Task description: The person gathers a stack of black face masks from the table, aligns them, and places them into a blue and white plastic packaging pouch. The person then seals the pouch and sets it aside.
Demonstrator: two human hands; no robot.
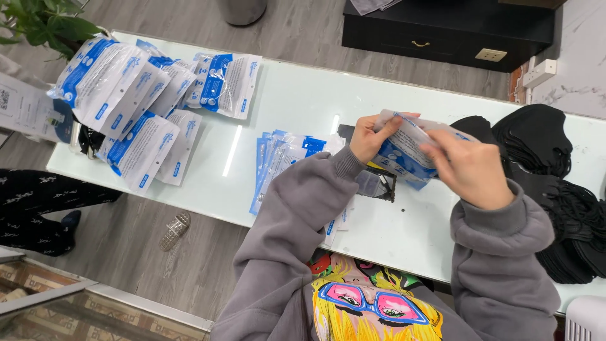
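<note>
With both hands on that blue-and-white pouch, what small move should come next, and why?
Probably press the pouch shut along its top edge, then lay it down. The left hand pinches one end and the right hand grips the other, holding it above the white table. Filled pouches are already piled at the far left.

White and blue on the plastic pouch (404, 151), clear in parts. Same blue-and-white print across the filled packs (136, 101) and flat empty pouches (281, 161). Black throughout the heaped masks (555, 183). Pale, glossy white-green on the table (303, 101). Plain grey sleeves (297, 215); yellow, pink and blue cartoon print on the chest (366, 306). Grey wood-grain flooring (158, 252).
</note>
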